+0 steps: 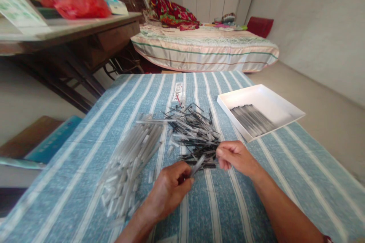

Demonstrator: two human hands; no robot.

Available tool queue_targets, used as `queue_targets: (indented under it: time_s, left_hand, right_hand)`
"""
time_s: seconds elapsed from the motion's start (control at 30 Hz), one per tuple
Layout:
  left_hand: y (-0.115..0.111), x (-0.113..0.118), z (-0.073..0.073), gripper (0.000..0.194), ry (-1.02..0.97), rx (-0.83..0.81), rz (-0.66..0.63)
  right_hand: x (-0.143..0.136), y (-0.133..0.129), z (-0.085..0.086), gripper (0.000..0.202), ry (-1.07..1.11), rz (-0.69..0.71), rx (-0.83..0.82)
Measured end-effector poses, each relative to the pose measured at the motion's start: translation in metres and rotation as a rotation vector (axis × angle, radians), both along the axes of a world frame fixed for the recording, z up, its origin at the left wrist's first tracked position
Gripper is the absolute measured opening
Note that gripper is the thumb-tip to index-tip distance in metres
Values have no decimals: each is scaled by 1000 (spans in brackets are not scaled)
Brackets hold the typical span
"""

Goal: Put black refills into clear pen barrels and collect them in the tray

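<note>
My left hand (173, 180) is closed, with a short translucent plastic tube (197, 166) between thumb and forefinger, pointing up and right. At the right edge of the middle pile, my right hand (235, 157) has its fingers pinched together; whatever they hold is hidden. Beneath and beyond both hands lies a loose heap of thin black rods and small clear pieces (196, 127), looking like pen refills and caps. Left of it is a pile of frosted clear tubes (131, 159), like pen barrels. A row of dark-cored clear sticks, like pens (251, 119), lies inside a shallow white box (279, 100).
A blue striped cloth (85, 159) covers the table. Beyond its far edge is a bed (205, 47) with a red patterned blanket (173, 11). On the left stands a desk (114, 26) bearing a red plastic bag (81, 2). A pale wall (319, 19) runs along the right.
</note>
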State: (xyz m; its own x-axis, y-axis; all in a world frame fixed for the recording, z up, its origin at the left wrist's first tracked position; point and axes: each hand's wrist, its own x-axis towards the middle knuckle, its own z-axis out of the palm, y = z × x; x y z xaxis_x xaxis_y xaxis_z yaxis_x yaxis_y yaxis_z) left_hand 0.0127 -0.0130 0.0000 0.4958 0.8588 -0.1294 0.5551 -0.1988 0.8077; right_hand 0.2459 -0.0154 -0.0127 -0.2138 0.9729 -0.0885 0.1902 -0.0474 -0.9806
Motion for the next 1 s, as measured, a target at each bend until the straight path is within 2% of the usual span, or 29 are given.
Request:
queue_targets:
  time_s: [0.17,0.27,0.37,0.67,1.0]
  left_hand:
    - [8,-6,1,13,-334,-271,176]
    - [9,-6,3,13,-452,-337,289]
    - [8,-4,6,11,-532,-376,368]
    - [12,-9,4,14,-725,-422,541]
    - [11,-12,4,15,-802,-462,533]
  right_hand:
    - [17,10,-6,29,-85,-325,71]
    - [15,18,-13,23,-250,-428,201]
    - [7,23,-19,17,-407,-413,315]
    - [3,31,-24,22,-718,-339,302]
    - [-19,48,-20,15,-907,-293,302]
